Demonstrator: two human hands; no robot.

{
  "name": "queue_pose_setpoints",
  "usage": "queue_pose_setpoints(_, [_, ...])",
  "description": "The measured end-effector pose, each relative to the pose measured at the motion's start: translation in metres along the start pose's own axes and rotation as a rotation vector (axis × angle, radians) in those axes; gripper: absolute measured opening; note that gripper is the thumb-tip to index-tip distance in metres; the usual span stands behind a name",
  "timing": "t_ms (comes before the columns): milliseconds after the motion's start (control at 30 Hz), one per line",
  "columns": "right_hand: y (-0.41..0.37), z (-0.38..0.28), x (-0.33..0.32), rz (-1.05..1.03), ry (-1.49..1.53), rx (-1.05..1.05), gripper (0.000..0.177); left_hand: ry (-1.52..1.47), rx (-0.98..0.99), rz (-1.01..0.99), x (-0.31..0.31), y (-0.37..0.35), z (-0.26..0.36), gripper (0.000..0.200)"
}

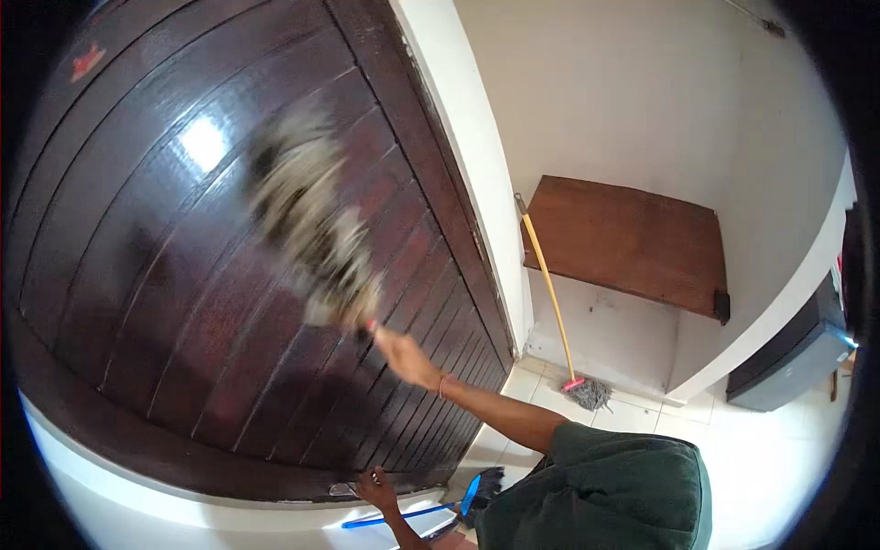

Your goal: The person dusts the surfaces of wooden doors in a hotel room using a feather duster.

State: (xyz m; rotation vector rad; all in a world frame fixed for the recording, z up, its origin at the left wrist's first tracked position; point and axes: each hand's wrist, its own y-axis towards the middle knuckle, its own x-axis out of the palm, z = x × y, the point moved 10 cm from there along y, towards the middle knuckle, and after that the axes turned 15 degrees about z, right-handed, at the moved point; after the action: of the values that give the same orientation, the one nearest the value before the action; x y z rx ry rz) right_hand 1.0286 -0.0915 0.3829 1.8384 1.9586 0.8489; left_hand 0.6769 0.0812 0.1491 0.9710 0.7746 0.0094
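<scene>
My right hand (408,358) is closed round the red-tipped handle end of a feather duster (312,202). The duster's shaggy grey-brown head is smeared by motion against the dark brown plank door (211,302). Lower down, my left hand (374,490) is at the door's edge, its fingers curled at the silver door handle (343,490). Part of its grip is hidden.
A yellow-handled mop (548,284) leans in the alcove by a brown wooden shelf (628,238). A blue broom or dustpan (472,493) lies near my body. At the right stands a dark box-shaped appliance (788,353).
</scene>
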Motion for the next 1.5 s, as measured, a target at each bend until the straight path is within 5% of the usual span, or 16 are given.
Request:
queue_pose_setpoints(67, [-0.033, -0.015, 0.012, -0.4, -0.304, -0.069, 0.036, -0.042, -0.088, -0.078, 0.005, 0.005, 0.005, 0.045])
queue_pose_setpoints(300, [-0.058, 0.033, -0.003, 0.337, 0.174, 0.277, 0.039, -0.047, 0.001, -0.031, 0.003, 0.003, 0.003, 0.044])
queue_pose_setpoints(333, [-0.072, 0.033, 0.015, 0.167, 0.182, 0.448, 0.038, -0.047, -0.003, -0.022, 0.001, 0.003, 0.005, 0.044])
queue_pose_setpoints(467, [-0.073, -0.027, 0.029, -0.457, -0.256, 0.082, 0.035, -0.06, -0.048, -0.106, 0.012, -0.003, -0.012, 0.038])
queue_pose_setpoints(567, [-0.115, 0.065, 0.015, 0.035, -0.141, 0.237, 0.037, -0.063, -0.044, -0.123, 0.004, 0.0, 0.005, 0.037])
queue_pose_setpoints(600, [-0.131, 0.081, -0.01, 0.419, -0.02, 0.382, 0.042, -0.051, -0.021, -0.102, -0.002, 0.007, 0.013, 0.036])
queue_pose_setpoints(700, [-0.233, 0.162, 0.01, 0.456, 0.27, 1.343, 0.044, -0.052, 0.006, -0.084, 0.002, 0.006, 0.008, 0.036])
queue_pose_setpoints(800, [-0.217, 0.13, 0.026, 0.362, 0.276, 0.894, 0.045, -0.081, -0.04, -0.119, 0.008, 0.009, 0.008, 0.039])
queue_pose_setpoints(900, [-0.137, 0.01, 0.016, 0.152, -0.103, 0.086, 0.051, -0.055, -0.017, -0.108, 0.007, 0.002, 0.003, 0.041])
queue_pose_setpoints(1000, [-0.139, 0.047, 0.021, -0.051, -0.134, 0.482, 0.059, 0.019, -0.01, -0.163, 0.015, -0.002, -0.009, 0.04])
queue_pose_setpoints(1100, [-0.216, 0.144, -0.008, 0.463, -0.019, 1.044, 0.066, 0.006, -0.001, -0.12, 0.008, 0.001, 0.001, 0.039])
queue_pose_setpoints(1200, [-0.317, 0.184, -0.002, 0.588, 0.129, 1.806, 0.064, -0.037, 0.022, -0.063, -0.001, 0.004, 0.009, 0.039])
queue_pose_setpoints(1267, [-0.312, 0.171, -0.002, 0.551, 0.146, 1.711, 0.058, -0.043, 0.008, -0.078, -0.004, 0.006, 0.014, 0.038])
queue_pose_setpoints(1367, [-0.196, 0.097, 0.01, 0.352, 0.228, 0.778, 0.054, -0.022, 0.029, -0.091, -0.006, 0.006, 0.016, 0.038])
queue_pose_setpoints(1467, [-0.141, 0.013, 0.011, 0.002, 0.046, 0.445, 0.051, -0.004, 0.04, -0.118, 0.006, 0.002, 0.002, 0.039])
queue_pose_setpoints(1500, [-0.15, 0.027, 0.004, 0.111, 0.031, 0.439, 0.051, 0.007, 0.042, -0.103, 0.004, 0.002, 0.006, 0.04])
